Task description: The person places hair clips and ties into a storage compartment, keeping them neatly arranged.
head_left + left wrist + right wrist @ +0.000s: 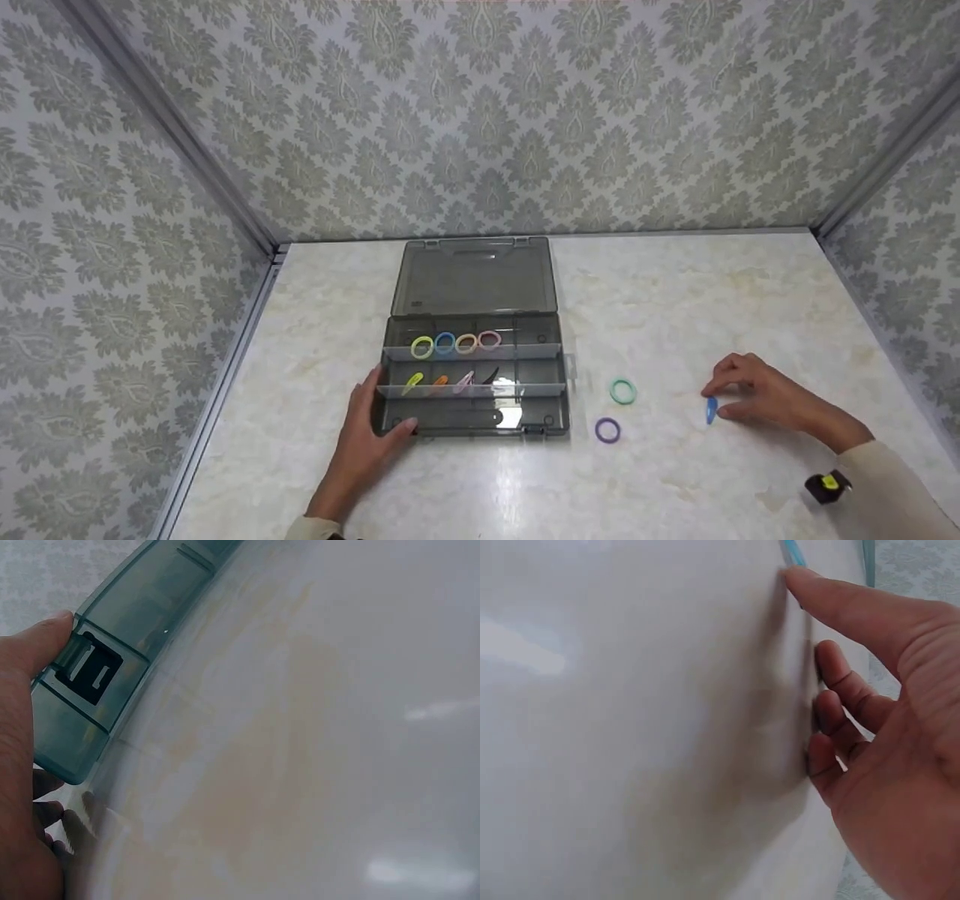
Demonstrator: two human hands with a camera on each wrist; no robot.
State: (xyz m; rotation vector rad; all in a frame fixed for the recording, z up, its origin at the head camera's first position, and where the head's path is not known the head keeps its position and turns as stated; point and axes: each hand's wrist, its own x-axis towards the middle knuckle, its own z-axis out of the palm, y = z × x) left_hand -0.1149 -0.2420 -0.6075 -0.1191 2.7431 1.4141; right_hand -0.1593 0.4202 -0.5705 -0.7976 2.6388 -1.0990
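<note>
A grey see-through compartment box [465,416] lies with its lid [476,277] folded back. My left hand [367,439] grips its front left corner; in the left wrist view the thumb [56,634] rests on the front edge beside a latch. Hair ties, among them a yellow one [422,347] and a pink one [490,340], sit in the back row. Snap hair clips, including an orange one [440,385], lie in the middle row. At the right, my right hand [765,394] has thumb and forefinger apart around a blue hair clip [711,411]; the thumb [810,589] appears against it.
Right of the box, a green hair tie [623,391] and a purple hair tie [608,430] lie loose on the marbled white tabletop [675,300]. Patterned panels [487,120] rise at the back and both sides. A small dark device [825,486] sits by the right sleeve.
</note>
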